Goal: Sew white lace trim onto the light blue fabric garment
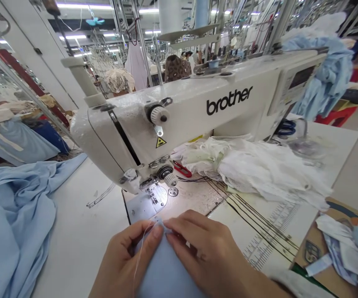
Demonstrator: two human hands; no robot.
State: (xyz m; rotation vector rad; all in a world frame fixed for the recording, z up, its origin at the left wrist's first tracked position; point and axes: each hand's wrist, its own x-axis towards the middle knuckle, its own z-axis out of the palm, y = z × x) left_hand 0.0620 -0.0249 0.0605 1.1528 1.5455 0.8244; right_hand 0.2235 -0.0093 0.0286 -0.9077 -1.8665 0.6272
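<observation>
From the head camera, both hands meet at the near edge of the Brother sewing machine [197, 107]. The left hand [126, 256] pinches the top corner of a light blue fabric piece [163, 269] between thumb and forefinger. The right hand [204, 248] grips the same corner from the other side, fingertips curled down onto it. The piece lies flat on the table [82, 231], just short of the needle plate [149, 200] and not under the presser foot [152, 191].

As I judge it, the main risk is the loose thread [139, 248] trailing over the left forefinger: it could snag or get caught in a seam. The fingertips are also near the needle area. The corner could slip or fold, since the cloth looks thin and smooth.

The machine body is glossy cream enamel with rounded edges, and the plate is bright, lit metal. A white fabric pile [260, 165] sits crumpled and gauzy under the arm, with red thread snips [182, 169] beside it. A large blue cloth [14, 215] lies draped in soft folds to the left. Black ruler lines [269, 231] mark the matt tabletop.
</observation>
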